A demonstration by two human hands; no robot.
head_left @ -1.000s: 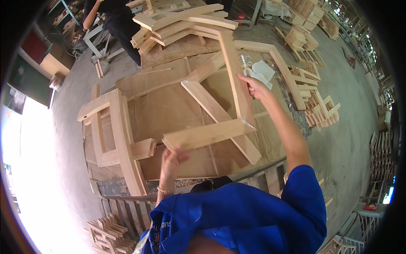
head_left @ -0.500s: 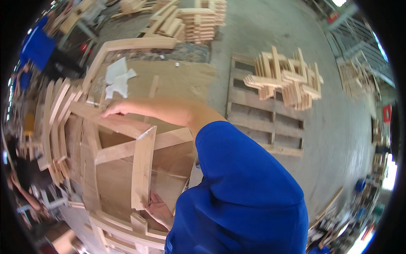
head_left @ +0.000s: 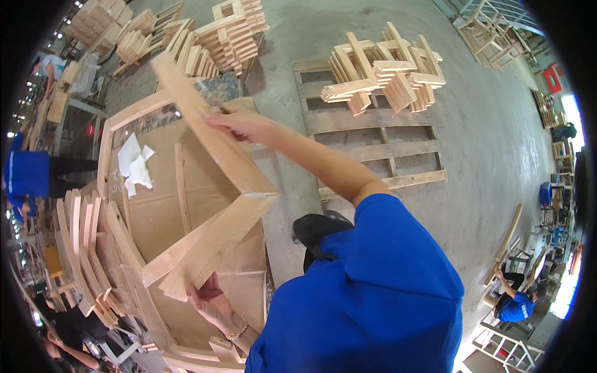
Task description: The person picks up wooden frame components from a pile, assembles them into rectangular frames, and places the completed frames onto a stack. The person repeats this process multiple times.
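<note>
An angled piece of two light wooden boards (head_left: 214,140), joined at a corner with a white line along the joint, is held above the cardboard-covered work surface (head_left: 155,211). My right hand (head_left: 239,124) is closed around the upper board, about midway along it. My left hand (head_left: 208,295) grips the lower end of the other board (head_left: 217,239), and some of its fingers are hidden behind the wood. Underneath lies a larger wooden frame (head_left: 134,112), its crossbar (head_left: 165,264) partly covered by the held piece. Torn white sheets (head_left: 134,163) rest on the cardboard.
Curved wooden parts (head_left: 81,248) stand stacked beyond the work surface. A pallet (head_left: 373,152) behind my right arm carries stacked wooden pieces (head_left: 392,74). More lumber stacks (head_left: 224,40) stand at the top. A co-worker in blue (head_left: 28,177) is at far left, another (head_left: 516,304) at lower right.
Both hands have lifted and turned the angled piece; its upper end swung up and rightward, its corner moved right. My view has shifted, bringing the pallet higher in the picture.
</note>
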